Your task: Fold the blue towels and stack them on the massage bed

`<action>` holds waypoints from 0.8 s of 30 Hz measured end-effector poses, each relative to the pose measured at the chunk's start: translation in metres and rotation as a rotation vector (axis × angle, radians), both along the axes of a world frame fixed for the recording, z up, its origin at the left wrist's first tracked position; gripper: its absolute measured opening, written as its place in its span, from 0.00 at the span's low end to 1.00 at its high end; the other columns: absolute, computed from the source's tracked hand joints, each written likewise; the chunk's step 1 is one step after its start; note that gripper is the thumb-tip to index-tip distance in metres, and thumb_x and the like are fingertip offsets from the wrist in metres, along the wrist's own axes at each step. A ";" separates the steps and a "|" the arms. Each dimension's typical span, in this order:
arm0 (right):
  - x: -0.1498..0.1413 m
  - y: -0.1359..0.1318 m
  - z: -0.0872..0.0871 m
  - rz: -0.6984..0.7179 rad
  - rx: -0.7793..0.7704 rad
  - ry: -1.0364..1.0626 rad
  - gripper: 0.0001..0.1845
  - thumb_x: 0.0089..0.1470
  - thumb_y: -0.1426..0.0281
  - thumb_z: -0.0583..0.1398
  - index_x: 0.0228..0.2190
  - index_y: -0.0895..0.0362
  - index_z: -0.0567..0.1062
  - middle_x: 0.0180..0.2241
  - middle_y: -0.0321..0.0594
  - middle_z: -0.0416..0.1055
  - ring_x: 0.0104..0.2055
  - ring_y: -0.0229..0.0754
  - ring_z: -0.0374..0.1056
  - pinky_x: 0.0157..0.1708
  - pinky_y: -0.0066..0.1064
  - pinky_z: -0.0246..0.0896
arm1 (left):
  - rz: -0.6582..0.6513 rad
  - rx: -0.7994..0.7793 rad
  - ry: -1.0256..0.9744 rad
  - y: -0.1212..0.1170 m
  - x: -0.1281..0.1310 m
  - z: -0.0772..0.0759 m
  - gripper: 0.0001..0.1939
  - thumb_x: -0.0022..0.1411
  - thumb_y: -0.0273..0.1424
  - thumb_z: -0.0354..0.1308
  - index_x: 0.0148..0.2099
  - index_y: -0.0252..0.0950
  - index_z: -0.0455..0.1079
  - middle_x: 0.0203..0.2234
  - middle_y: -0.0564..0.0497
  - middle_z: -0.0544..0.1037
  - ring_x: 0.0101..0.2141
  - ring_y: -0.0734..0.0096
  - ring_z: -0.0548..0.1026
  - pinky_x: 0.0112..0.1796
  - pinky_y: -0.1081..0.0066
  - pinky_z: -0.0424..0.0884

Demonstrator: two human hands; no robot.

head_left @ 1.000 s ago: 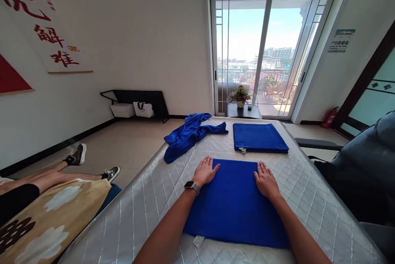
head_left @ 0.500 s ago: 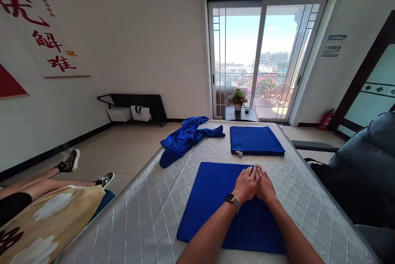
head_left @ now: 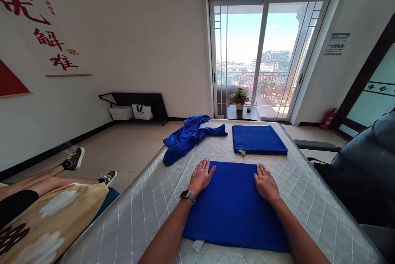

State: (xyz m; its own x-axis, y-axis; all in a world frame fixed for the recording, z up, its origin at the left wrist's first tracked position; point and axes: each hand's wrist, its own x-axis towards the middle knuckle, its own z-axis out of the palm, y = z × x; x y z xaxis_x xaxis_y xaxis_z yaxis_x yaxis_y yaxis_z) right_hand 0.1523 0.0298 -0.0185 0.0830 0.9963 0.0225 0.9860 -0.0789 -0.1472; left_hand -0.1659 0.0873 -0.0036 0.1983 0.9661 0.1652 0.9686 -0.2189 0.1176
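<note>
A folded blue towel (head_left: 234, 206) lies flat in front of me on a quilted silver mattress (head_left: 148, 210). My left hand (head_left: 201, 177) rests flat on its far left corner, fingers stretched out, a watch on the wrist. My right hand (head_left: 265, 181) lies flat on the far right corner, fingers together and straight. Neither hand holds anything. Further back, a second folded blue towel (head_left: 258, 140) sits on the mattress, and a crumpled blue cloth (head_left: 188, 137) hangs over the mattress's left edge.
Another person's legs in dark sneakers (head_left: 74, 159) stretch across the floor at left, beside a patterned cushion (head_left: 46, 218). A dark chair (head_left: 367, 165) stands at right. A small table with a potted plant (head_left: 239, 98) stands before the glass balcony doors.
Half a second ago my left hand lay beside my right hand on the towel's right side. It has slid back left across the towel to the left corner. My right hand stayed put.
</note>
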 end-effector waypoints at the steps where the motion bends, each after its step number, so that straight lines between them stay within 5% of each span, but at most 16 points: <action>1: 0.000 0.000 -0.001 0.002 -0.001 -0.007 0.36 0.67 0.61 0.38 0.70 0.66 0.47 0.73 0.44 0.40 0.74 0.42 0.34 0.71 0.39 0.29 | 0.003 0.001 -0.007 0.000 -0.004 -0.001 0.39 0.73 0.53 0.30 0.73 0.33 0.53 0.70 0.42 0.56 0.70 0.56 0.53 0.67 0.56 0.51; 10: -0.001 0.001 0.002 0.002 -0.039 -0.056 0.36 0.67 0.61 0.38 0.70 0.66 0.46 0.73 0.45 0.40 0.74 0.42 0.35 0.71 0.40 0.31 | 0.003 -0.005 -0.055 -0.006 -0.002 0.004 0.41 0.72 0.54 0.30 0.73 0.30 0.53 0.70 0.41 0.56 0.70 0.55 0.52 0.67 0.56 0.49; 24: -0.012 -0.035 0.001 -0.003 -0.038 -0.073 0.36 0.68 0.60 0.38 0.70 0.66 0.46 0.73 0.46 0.38 0.74 0.44 0.35 0.71 0.40 0.31 | -0.001 -0.011 -0.036 -0.003 -0.004 0.003 0.39 0.73 0.53 0.33 0.73 0.32 0.50 0.70 0.40 0.55 0.70 0.52 0.52 0.66 0.53 0.51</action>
State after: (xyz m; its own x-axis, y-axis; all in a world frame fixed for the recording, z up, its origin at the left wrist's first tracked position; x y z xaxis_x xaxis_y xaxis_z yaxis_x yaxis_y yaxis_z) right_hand 0.1402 -0.0052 -0.0170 0.0860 0.9963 -0.0091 0.9936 -0.0865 -0.0722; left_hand -0.1694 0.0847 -0.0006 0.1936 0.9676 0.1620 0.9634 -0.2187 0.1548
